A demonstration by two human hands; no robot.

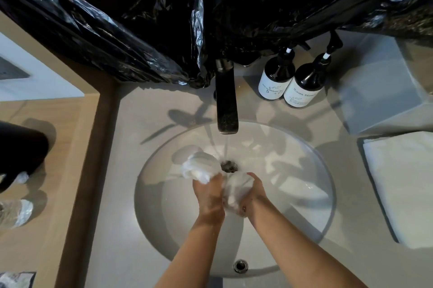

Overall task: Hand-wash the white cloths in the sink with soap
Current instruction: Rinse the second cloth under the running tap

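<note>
A wet white cloth (pixel 201 167) is bunched up in the round white sink (pixel 304 184), just left of the drain (pixel 229 166). My left hand (pixel 208 196) grips its near end. My right hand (pixel 251 194) holds another crumpled part of white cloth (pixel 234 191) between the two hands. Water runs from the dark tap (pixel 226 100) down onto the drain, just beyond my fingers. Two dark soap pump bottles (pixel 290 81) with white labels stand behind the sink to the right of the tap.
Black plastic sheeting (pixel 187 18) hangs over the wall behind the tap. A folded white towel (pixel 403 184) lies on the counter at the right, with a grey box (pixel 379 86) behind it. A wooden shelf at the left holds a dark object (pixel 21 154) and clear wrappers (pixel 16 212).
</note>
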